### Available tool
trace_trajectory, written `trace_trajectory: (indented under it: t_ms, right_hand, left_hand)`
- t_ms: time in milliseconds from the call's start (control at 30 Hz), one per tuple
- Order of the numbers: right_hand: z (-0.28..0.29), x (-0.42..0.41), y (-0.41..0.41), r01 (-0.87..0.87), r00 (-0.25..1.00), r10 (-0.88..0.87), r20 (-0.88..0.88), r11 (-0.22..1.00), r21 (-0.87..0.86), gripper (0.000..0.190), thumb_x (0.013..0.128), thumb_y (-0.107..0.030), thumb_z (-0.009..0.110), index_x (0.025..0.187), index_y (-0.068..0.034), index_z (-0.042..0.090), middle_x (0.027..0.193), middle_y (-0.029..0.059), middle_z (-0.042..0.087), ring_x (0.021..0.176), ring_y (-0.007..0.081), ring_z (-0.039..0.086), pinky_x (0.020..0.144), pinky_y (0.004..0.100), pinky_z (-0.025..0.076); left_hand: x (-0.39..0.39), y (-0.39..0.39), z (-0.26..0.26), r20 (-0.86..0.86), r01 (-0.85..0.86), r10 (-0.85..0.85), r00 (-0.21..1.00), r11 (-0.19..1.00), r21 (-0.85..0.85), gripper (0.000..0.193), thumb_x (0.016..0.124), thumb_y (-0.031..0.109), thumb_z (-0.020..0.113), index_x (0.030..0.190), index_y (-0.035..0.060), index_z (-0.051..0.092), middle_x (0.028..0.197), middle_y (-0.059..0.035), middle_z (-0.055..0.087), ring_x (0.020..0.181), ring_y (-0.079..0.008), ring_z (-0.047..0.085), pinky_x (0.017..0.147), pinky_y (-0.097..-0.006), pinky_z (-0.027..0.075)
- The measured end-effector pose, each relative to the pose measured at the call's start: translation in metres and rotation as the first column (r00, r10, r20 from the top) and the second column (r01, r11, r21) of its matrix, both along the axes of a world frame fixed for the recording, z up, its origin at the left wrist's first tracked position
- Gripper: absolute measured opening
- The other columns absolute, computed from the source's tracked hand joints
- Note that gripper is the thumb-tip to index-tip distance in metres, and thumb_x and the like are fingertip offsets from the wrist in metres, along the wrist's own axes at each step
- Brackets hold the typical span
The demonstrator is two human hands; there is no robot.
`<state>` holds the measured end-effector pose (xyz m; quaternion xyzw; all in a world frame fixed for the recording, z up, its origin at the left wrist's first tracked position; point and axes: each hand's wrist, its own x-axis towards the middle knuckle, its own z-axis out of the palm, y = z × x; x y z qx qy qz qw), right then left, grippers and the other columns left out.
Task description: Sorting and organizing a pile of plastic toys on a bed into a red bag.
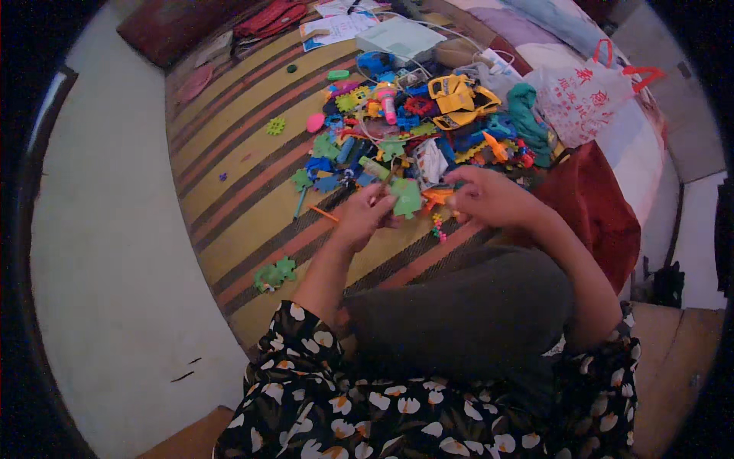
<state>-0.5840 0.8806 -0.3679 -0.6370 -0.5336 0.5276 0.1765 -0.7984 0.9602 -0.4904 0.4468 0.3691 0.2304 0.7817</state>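
My left hand [370, 211] is closed on the edge of a light green puzzle-shaped toy piece [406, 198], in front of a heap of mixed plastic toys. To its right my right hand [479, 195] hovers with bent fingers over an orange toy piece [438, 197]; whether it holds anything cannot be told. A short string of coloured beads [438, 228] lies between the hands on the striped mat [252, 212]. Behind them the heap holds a yellow toy vehicle [456, 97], a pink toy [388, 103] and a crumpled white packet [430, 163].
Joined green pieces [275, 274] lie at the near left of the mat. A red bag [593, 212] stands beside my right arm, with a white plastic bag [579, 100] behind it. A pale box [399, 37] and papers [338, 30] lie beyond the heap.
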Motion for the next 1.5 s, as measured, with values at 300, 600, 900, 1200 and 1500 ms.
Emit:
trace_trajectory:
  t_ms: [300, 600, 900, 1200, 1500]
  right_hand:
    - [-0.005, 0.006, 0.002, 0.007, 1.000, -0.006, -0.016, 1.000, 0.029, 0.024, 0.083, -0.016, 0.057, 0.101, 0.000, 0.054, 0.073, 0.0043, 0.060, 0.063, 0.0102, 0.060, 0.054, 0.0236, 0.048]
    - [-0.006, 0.005, 0.005, 0.071, 0.996, -0.071, -0.052, 0.997, 0.013, 0.018, 0.082, -0.014, 0.056, 0.096, -0.002, 0.056, 0.070, 0.0012, 0.059, 0.063, 0.0086, 0.059, 0.055, 0.0230, 0.048]
    - [-0.004, 0.003, -0.001, 0.083, 0.991, -0.084, -0.102, 0.996, -0.017, 0.027, 0.084, -0.016, 0.055, 0.107, -0.004, 0.052, 0.079, 0.0034, 0.058, 0.066, 0.0092, 0.057, 0.059, 0.0247, 0.047]
    - [-0.018, 0.006, -0.013, -0.308, 0.951, 0.308, 0.022, 0.951, -0.001, 0.026, 0.085, -0.014, 0.053, 0.108, -0.003, 0.053, 0.079, 0.0036, 0.059, 0.068, 0.0093, 0.056, 0.062, 0.0251, 0.046]
    - [-0.005, 0.008, -0.020, -0.180, 0.984, 0.180, -0.010, 0.984, -0.004, 0.026, 0.085, -0.015, 0.053, 0.108, -0.003, 0.053, 0.077, 0.0031, 0.059, 0.065, 0.0097, 0.057, 0.060, 0.0244, 0.046]
  left_hand:
    - [0.026, -0.007, 0.025, 0.066, 0.195, -0.214, 0.975, 0.957, 0.216, 0.018, 0.087, 0.017, 0.055, 0.095, 0.0012, 0.056, 0.082, -0.0042, 0.059, 0.067, -0.0115, 0.059, 0.060, -0.0261, 0.052]
    - [0.024, -0.012, 0.045, 0.113, 0.096, -0.102, 0.988, 0.994, 0.058, 0.024, 0.087, 0.018, 0.056, 0.103, 0.0015, 0.056, 0.083, -0.0044, 0.060, 0.071, -0.0108, 0.059, 0.063, -0.0250, 0.050]
    - [-0.082, 0.035, -0.016, -0.271, -0.194, 0.337, 0.901, 0.875, 0.444, 0.028, 0.087, 0.022, 0.054, 0.107, 0.0029, 0.058, 0.094, -0.0060, 0.061, 0.077, -0.0143, 0.059, 0.069, -0.0282, 0.048]
    - [-0.257, 0.031, -0.092, -0.823, 0.249, 0.547, 0.152, 0.785, 0.568, 0.033, 0.080, 0.023, 0.059, 0.107, 0.0054, 0.058, 0.098, -0.0175, 0.061, 0.092, -0.0310, 0.058, 0.081, -0.0382, 0.044]
    - [-0.058, -0.005, -0.048, -0.836, 0.503, 0.272, 0.476, 0.696, 0.512, 0.039, 0.073, 0.022, 0.064, 0.109, 0.0105, 0.058, 0.089, -0.0156, 0.063, 0.089, -0.0351, 0.058, 0.080, -0.0420, 0.045]
